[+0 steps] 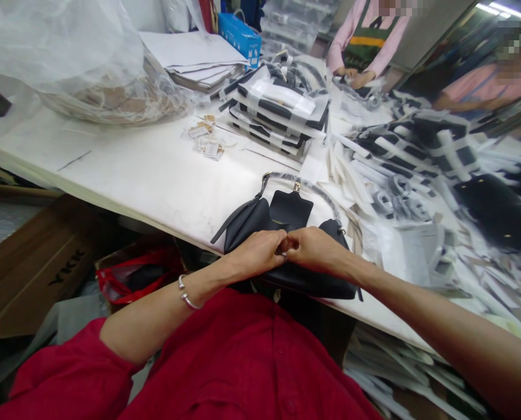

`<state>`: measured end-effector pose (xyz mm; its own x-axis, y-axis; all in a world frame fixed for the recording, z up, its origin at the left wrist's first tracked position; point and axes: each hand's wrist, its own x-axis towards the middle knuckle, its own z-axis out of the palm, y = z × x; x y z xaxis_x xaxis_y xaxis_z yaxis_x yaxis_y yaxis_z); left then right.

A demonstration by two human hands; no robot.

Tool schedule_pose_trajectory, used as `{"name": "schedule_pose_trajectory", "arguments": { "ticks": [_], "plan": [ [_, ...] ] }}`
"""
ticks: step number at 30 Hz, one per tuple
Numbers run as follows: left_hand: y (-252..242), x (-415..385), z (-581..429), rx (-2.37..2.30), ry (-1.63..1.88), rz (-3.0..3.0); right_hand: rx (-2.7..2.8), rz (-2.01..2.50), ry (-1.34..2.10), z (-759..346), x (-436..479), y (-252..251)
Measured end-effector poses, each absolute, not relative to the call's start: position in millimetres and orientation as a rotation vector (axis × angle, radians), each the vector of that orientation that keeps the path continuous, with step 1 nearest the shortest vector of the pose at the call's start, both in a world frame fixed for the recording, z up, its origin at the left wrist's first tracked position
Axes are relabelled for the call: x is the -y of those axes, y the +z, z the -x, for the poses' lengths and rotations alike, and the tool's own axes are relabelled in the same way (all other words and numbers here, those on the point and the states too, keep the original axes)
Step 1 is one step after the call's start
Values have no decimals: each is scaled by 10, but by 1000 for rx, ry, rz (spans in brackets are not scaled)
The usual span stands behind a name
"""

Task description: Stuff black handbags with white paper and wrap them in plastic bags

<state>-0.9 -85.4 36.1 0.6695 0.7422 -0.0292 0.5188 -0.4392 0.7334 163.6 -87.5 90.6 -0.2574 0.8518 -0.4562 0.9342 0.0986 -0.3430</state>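
A black handbag (247,224) lies at the near edge of the white table, its wrapped handle arching toward the far side. Its flap (292,208) is folded back, with a metal clasp (297,186) at the flap's tip. Both hands meet over the middle of the bag. My left hand (266,248) has its fingers curled in a pinch, and my right hand (310,248) pinches right beside it, the fingertips touching. Whatever lies between the fingers is too small or too hidden to name.
Wrapped black bags (278,111) are stacked beyond the handbag. Small packets (207,140) lie to their left, near a large plastic-covered bundle (111,93). Straps and wrapping clutter the right side. A cardboard box (37,262) stands below the table at left. Co-workers (369,41) work across the table.
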Motion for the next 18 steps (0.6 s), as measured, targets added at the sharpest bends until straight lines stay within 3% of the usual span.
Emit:
{"name": "schedule_pose_trajectory", "arguments": {
  "ticks": [3, 7, 10, 13, 18],
  "plan": [
    [351, 841, 5, -977, 399, -2084, -2381, -1887, -927, -1689, 949, 837],
    [343, 845, 13, -943, 408, -2069, -2240, -2067, -1474, -1792, 1005, 659],
    [336, 838, 22, -934, 423, -2045, -2250, -2066, -1659, -1826, 1048, 595],
    [325, 812, 29, -911, 436, -1971, -2542, -1927, -1432, -1850, 1106, 621],
    [307, 776, 39, -850, 430, -1908, -3007, -1395, -628, -1944, 1186, 672]
  ]
}}
